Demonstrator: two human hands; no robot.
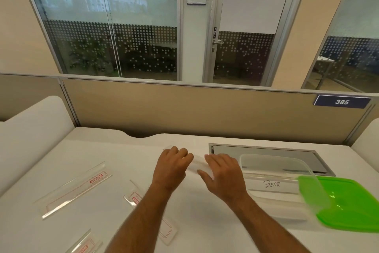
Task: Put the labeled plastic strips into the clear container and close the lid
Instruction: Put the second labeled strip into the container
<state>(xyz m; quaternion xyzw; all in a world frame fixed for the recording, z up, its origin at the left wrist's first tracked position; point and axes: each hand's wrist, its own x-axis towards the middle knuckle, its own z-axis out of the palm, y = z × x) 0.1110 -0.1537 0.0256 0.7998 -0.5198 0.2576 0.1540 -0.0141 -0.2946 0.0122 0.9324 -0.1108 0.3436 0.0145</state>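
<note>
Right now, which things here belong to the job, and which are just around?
Job: strips; blurred strip between the hands; container; green lid.
Just around: desk hatch, number sign, door.

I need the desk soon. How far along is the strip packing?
Early. Nothing clearly sits in the clear container yet, and its green lid lies off beside it. Both hands, left hand and right hand, seem to handle one strip. Three more strips wait on the desk, then lidding.

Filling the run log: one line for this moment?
both hands on clear strip | container open | green lid off | three strips on table
</note>
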